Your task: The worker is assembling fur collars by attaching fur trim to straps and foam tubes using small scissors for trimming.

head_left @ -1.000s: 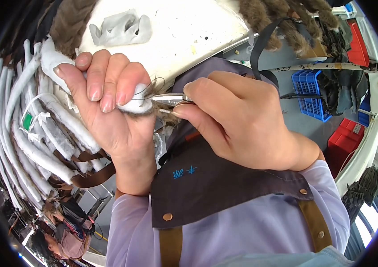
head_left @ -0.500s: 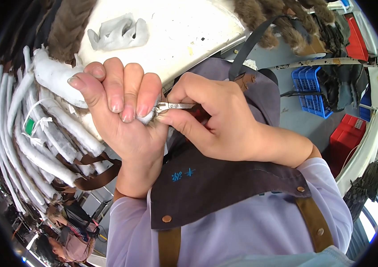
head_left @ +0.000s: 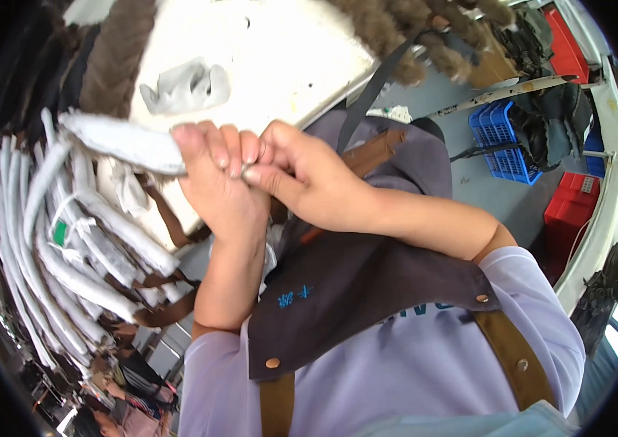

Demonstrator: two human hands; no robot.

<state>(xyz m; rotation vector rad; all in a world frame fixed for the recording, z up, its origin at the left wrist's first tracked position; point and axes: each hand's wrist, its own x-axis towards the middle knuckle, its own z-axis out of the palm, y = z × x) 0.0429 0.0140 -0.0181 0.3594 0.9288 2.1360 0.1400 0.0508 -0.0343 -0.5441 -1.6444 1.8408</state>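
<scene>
My left hand [head_left: 225, 178] is closed in a fist against a long white pelt [head_left: 131, 142] with a thin brown fringe. The pelt runs off to the left from behind my thumb; how far it reaches into the fist is hidden. Pressed up against those curled fingers is my right hand [head_left: 316, 171], its thumb and forefinger pinched together. A tiny metallic glint shows between the fingertips; the rest of the small pliers is covered by the hand. Both hands are above my dark apron [head_left: 367, 284], beside the edge of the white table [head_left: 287, 65].
A crumpled grey-white piece [head_left: 187, 86] lies on the table. A tied bundle of white rolled pelts [head_left: 87, 240] hangs at left; brown furs [head_left: 396, 44] lie at the far right. A blue crate [head_left: 502, 142] and a red box [head_left: 571, 207] stand on the floor at right.
The pliers' head, plainly visible before, is now mostly hidden by my fingers. My left fist has tightened and turned, and the white pelt has swung out flatter. The whole view has shifted slightly.
</scene>
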